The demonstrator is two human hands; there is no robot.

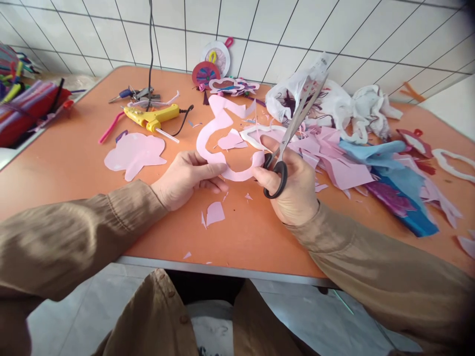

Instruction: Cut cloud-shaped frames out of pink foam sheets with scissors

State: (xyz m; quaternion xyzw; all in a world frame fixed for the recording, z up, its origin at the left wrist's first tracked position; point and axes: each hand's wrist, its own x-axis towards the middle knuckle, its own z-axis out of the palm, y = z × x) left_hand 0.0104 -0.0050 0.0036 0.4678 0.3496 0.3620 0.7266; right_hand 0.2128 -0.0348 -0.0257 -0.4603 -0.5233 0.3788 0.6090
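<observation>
From the head camera, a person in brown sleeves works at an orange surface (252, 237). A curling pink strip (204, 141) is held up in the middle, over the surface, between the two hands. The left hand (191, 178) has its thumb and fingers clamped on the strip's lower left bend. The right hand (297, 190) has its fingers closed around the black handles of scissors (296, 118), blades pointing up and away; its thumb is at the strip's other end. Small pink scraps (215, 213) lie nearer the person. To the left are a pink cut-out (137, 151) and, just behind it, a yellow glue gun (152, 117). To the right, blue cloth (374, 151) lies beside pink offcuts (339, 160).
</observation>
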